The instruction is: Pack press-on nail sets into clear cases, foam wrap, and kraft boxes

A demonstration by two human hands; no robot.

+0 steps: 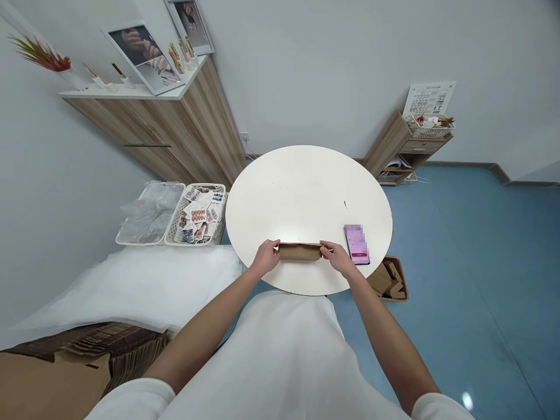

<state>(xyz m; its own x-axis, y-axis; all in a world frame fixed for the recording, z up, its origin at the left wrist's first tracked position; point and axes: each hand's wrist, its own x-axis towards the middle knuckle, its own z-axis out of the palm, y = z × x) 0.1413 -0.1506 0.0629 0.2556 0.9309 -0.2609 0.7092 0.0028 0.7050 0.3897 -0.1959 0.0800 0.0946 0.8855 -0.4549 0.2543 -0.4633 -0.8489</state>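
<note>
- Brown cardboard box [300, 251] sits flat on the near edge of the round white bench [306, 186], right in front of you.
- Your left hand [265, 256] grips its left end, fingers curled round it.
- Your right hand [337, 258] pinches its right end; finger detail looks small, so the exact grip is unclear.
- Phone [357, 244] lies just beside the right hand, screen lit.
- Two white baskets [172, 213] stand left of the bench, one with nail cards.

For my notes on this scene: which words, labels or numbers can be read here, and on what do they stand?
None can be read.
Phone: screen blurred.
Chart on the far shelf: print too small.
Cards in the basket: too small.
Box held by both hands: no print visible.
</note>
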